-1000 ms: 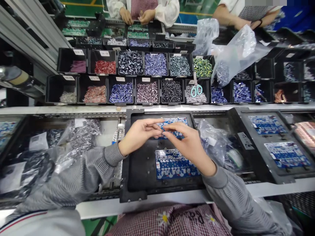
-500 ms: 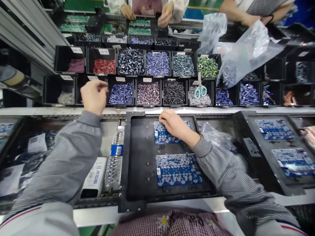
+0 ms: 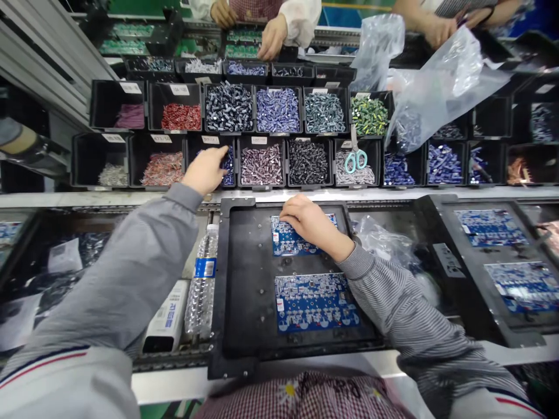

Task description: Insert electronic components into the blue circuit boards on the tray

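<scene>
My left hand is over the bin of blue capacitors, its thumb and forefinger apart at the parts. No held part shows in it. My right hand rests over the upper blue circuit board, its fingers curled together near the board's top edge. Whatever those fingertips hold, if anything, is hidden. A second blue circuit board lies below it in the same black tray. Both boards carry many small white and silver components.
Two rows of black bins hold red, purple-grey and black parts. Scissors lie in one bin. A plastic bottle and white box flank the tray. Another tray stands right. Co-workers' hands are opposite.
My left hand has moved right, from the bin of orange-red parts to the blue capacitors. My right hand stays over the upper board. A co-worker's hand opposite has shifted left and down.
</scene>
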The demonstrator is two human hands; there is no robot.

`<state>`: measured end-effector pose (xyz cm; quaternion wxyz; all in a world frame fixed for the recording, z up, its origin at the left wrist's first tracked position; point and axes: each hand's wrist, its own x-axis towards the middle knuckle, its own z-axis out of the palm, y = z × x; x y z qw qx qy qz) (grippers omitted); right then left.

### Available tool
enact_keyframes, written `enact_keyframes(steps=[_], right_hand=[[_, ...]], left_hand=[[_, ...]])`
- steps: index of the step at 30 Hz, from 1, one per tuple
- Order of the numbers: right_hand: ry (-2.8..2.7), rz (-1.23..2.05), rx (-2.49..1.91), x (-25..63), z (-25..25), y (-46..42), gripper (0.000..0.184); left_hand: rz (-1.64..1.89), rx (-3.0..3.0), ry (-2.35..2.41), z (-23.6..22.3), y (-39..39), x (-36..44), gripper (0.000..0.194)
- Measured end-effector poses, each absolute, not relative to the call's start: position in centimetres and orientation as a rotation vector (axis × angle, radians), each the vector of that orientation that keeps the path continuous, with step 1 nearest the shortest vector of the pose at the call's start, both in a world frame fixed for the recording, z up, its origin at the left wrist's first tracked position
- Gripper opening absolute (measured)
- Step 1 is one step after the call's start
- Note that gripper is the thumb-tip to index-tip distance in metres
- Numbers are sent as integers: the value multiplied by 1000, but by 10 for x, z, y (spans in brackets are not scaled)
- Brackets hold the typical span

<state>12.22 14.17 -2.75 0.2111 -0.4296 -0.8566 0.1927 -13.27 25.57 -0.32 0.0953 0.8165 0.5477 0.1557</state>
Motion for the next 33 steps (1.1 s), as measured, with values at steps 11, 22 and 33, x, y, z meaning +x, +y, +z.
enact_keyframes(steps=[11,22,33], right_hand=[[-2189,422,-1808,197,18,12,18],[-1964,566,-1670,175,-5,1,18],[-2104,645,-1288,161,-5,-41,21]], left_hand=[[953,1882,1796,-10,280,-127,15],[1055,653,1055,38,200,-98,29],[228,786,922,8,16,-48,15]])
